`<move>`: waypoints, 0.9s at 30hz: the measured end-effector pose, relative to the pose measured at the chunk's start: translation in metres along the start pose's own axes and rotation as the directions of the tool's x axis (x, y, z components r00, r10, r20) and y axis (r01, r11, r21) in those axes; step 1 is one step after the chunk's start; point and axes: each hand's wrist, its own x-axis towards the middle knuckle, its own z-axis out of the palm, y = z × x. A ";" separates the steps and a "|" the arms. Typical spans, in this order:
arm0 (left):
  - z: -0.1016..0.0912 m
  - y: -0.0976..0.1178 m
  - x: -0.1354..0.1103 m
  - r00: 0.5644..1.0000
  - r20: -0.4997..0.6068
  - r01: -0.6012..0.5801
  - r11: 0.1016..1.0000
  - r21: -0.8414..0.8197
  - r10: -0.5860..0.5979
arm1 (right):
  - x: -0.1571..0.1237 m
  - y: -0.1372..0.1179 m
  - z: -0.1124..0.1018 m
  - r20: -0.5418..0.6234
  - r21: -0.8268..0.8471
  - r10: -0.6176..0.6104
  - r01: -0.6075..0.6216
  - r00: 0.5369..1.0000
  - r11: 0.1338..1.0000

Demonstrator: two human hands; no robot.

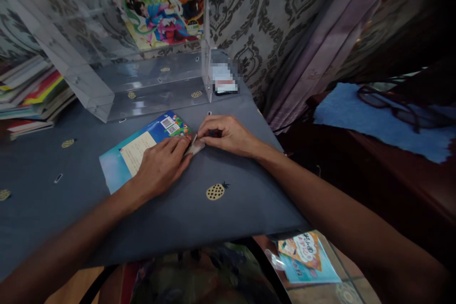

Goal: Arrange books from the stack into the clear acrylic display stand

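Note:
A thin blue book (113,164) lies on the cloth-covered table, its back with a barcode and a cream text panel facing up. My left hand (160,164) rests across its near right part, fingers closed together at the edge and thumb lower down. My right hand (228,137) is closed in a pinch at the book's right corner, thumb against forefinger, where a pale page edge stands slightly raised. The fingertips of both hands almost meet there. My left hand hides part of the cover, and the inside of the book is mostly out of sight.
Behind the book stands a clear acrylic rack (156,73) holding a colourful picture book (167,4). A stack of books (32,90) sits at left. A phone (225,78) lies beside the rack. Glasses (390,104) rest on a blue cloth (342,109) at right; more booklets (309,266) lie below the table.

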 end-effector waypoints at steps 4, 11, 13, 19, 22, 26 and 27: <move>-0.008 0.006 0.007 0.992 0.097 0.074 0.993 0.096 -0.083 | 0.000 0.000 0.002 -0.065 0.042 0.058 -0.056 0.996 0.998; -0.014 0.010 0.011 0.990 0.115 0.067 0.987 0.144 -0.084 | 0.000 0.003 0.007 -0.010 0.017 -0.007 0.008 1.000 1.000; -0.014 0.012 0.014 0.989 0.127 0.062 0.986 0.152 -0.082 | 0.000 0.003 0.009 -0.002 -0.018 -0.031 0.031 1.000 0.999; -0.014 0.017 0.023 0.986 0.142 0.051 0.976 0.210 -0.082 | 0.000 0.003 0.012 -0.017 -0.031 -0.024 0.024 1.000 0.999; -0.013 0.017 0.022 0.990 0.114 0.060 0.974 0.221 -0.087 | 0.000 0.005 0.010 -0.026 -0.028 -0.032 0.032 0.999 0.999; -0.012 0.015 0.015 0.992 0.100 0.052 0.978 0.203 -0.074 | -0.001 0.006 0.006 -0.005 -0.060 -0.052 0.052 0.999 0.997; -0.012 0.014 0.013 0.994 0.095 0.040 0.979 0.199 -0.060 | -0.001 0.006 0.005 0.003 -0.074 -0.056 0.056 0.998 0.996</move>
